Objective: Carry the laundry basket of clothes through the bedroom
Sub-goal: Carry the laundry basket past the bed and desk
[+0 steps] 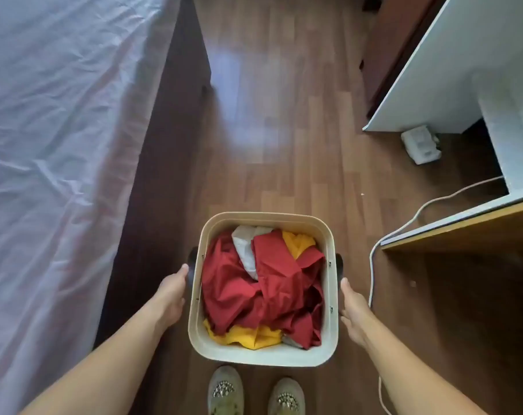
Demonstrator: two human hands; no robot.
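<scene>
While both arms reach down at the lower centre of the frame, the left hand (pixel 172 295) and right hand (pixel 353 313) each grip a dark side handle of the cream basket (pixel 263 356); red, yellow and white clothes (pixel 260 292) fill it; the bed (pixel 44 145) runs along the left, and a white cable (pixel 404 226) trails at right.

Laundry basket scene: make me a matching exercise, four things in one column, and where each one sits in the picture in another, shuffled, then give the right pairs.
Things:
1. laundry basket
2. bed
3. white cable
4. shoes

Places:
A. along the left side of the view
B. trailing over the floor on the right, by the desk
C. at the bottom edge, below the basket
D. in the middle, between the left hand and right hand

Pairs: 1-D, 2-A, 3-B, 4-C
</scene>
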